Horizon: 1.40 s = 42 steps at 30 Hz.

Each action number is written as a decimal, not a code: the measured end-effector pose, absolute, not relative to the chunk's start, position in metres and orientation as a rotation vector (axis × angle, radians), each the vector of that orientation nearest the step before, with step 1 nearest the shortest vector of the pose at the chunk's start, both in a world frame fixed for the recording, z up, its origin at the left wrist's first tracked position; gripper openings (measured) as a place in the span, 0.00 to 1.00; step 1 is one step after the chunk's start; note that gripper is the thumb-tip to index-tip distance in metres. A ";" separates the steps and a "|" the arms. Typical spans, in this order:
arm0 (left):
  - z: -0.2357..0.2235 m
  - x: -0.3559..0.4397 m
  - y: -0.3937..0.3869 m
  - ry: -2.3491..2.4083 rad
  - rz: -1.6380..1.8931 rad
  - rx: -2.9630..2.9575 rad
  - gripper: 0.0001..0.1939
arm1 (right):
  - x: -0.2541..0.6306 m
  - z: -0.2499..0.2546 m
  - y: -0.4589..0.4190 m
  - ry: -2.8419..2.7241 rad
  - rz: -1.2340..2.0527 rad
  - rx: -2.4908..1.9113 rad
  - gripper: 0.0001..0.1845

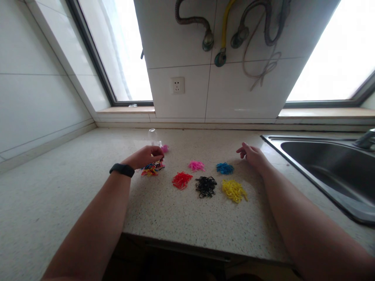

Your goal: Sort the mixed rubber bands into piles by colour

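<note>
My left hand [150, 154], with a dark band on its wrist, is over a mixed-colour pile of small rubber bands [152, 168]. Its fingers are pinched, and a small dark rubber band shows at the tips, partly hidden. My right hand [248, 153] rests near the blue rubber bands [225, 168], fingers loosely apart and holding nothing. Between the hands lie sorted heaps: pink rubber bands [196, 166], red rubber bands [182, 180], black rubber bands [206, 186] and yellow rubber bands [234, 190].
Behind my left hand a clear plastic container [152, 136] stands beside a pink object [165, 148]. A steel sink [331, 164] is set into the speckled countertop [164, 214] on the right. Hoses and a socket [177, 85] are on the tiled wall.
</note>
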<state>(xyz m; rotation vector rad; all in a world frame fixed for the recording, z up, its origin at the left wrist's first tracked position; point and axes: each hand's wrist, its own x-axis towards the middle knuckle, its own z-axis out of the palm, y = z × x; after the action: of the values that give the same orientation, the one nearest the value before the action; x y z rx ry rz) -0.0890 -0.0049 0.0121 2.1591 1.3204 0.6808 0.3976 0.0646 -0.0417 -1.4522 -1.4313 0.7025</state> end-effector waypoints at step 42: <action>0.036 0.000 -0.055 0.990 1.081 1.857 0.13 | 0.393 -0.039 0.060 -1.545 0.596 -1.586 0.34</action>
<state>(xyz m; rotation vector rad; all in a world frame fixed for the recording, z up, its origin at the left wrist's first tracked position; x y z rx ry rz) 0.0002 -0.0545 0.0357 1.8570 0.9900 1.0813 0.3934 0.0599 -0.0390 -1.5862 -1.5447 0.5958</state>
